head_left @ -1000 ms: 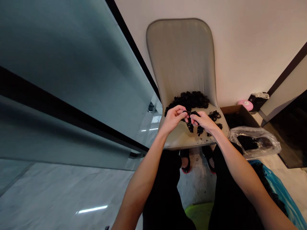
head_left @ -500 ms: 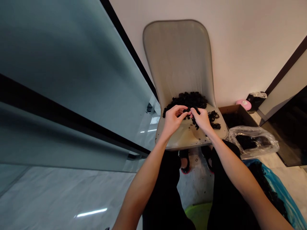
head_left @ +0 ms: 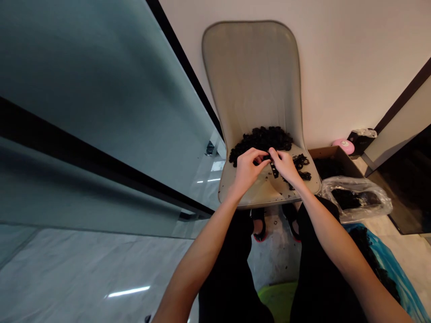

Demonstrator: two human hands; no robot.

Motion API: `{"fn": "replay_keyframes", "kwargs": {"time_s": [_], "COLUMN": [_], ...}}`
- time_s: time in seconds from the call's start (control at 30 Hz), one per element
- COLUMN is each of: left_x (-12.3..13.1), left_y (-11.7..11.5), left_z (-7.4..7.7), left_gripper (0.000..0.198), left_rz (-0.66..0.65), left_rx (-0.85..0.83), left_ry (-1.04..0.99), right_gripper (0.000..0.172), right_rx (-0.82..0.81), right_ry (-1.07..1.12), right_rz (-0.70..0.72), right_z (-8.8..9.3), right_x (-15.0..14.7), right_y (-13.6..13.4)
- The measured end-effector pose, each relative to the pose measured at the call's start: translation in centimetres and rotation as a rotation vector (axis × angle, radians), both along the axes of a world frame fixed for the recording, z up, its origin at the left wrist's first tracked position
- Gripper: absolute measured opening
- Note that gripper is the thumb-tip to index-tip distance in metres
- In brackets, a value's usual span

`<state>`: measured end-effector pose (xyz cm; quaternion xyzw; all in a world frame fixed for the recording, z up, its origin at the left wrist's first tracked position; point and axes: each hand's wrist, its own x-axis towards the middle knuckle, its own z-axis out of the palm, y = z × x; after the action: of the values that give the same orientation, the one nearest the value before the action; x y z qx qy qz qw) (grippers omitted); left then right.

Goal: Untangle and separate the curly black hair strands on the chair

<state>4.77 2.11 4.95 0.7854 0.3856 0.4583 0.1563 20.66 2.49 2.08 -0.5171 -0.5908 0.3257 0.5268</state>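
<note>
On the beige chair seat point(head_left: 259, 193), I have my left hand point(head_left: 247, 170) and right hand point(head_left: 286, 168) curled nearly shut, both pinching a black curly hair weft point(head_left: 274, 169) just before the heaped curls point(head_left: 262, 140).

Seat: chair point(head_left: 251, 80), curly hair pile point(head_left: 261, 140) on it, wall point(head_left: 336, 76) behind.
L of chair: glass panel point(head_left: 101, 112).
R of chair: cardboard box point(head_left: 332, 154), clear bag point(head_left: 353, 197) in front of it.
Floor: tub point(head_left: 278, 303) btwn legs, 2nd bag point(head_left: 387, 264) by R leg.
</note>
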Motion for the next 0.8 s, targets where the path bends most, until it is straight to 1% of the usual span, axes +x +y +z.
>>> {"fn": "replay_keyframes", "kwargs": {"time_s": [0.07,0.17,0.27,0.37,0.53,0.7,0.8], "left_x": [0.03,-0.03,-0.03,0.13,0.11,-0.46,-0.58], "left_y": [-0.22,-0.29,-0.2,-0.11,-0.11,-0.05,-0.11], "left_z": [0.23,0.29,0.02,-0.36,-0.53,-0.45,-0.44], "left_gripper": [0.008,0.002,0.006,0.009,0.01,0.005,0.007], "left_rz": [0.006,0.004,0.007,0.036,0.057,-0.016,-0.052], "left_rx": [0.013,0.016,0.045,0.084,0.12,0.161,0.169], "left_ry": [0.038,0.077,0.105,0.091,0.075,0.146,0.139], "right_gripper": [0.059,0.058,0.06,0.064,0.065,0.063,0.063], "right_rx": [0.023,0.053,0.037,-0.01,-0.015,-0.037,-0.073], "right_ry": [-0.073,-0.137,-0.185,-0.213,-0.161,-0.095,-0.029], "right_rz": [-0.011,0.015,0.039,0.031,0.054,0.104,0.157], "right_z": [0.22,0.6,0.76,0.68,0.36,0.39,0.47], "right_x": [0.0,0.03,0.1,0.11,0.09,0.41,0.71], "right_y": [-0.37,-0.82,-0.91,-0.77,-0.61,-0.62,-0.49]}}
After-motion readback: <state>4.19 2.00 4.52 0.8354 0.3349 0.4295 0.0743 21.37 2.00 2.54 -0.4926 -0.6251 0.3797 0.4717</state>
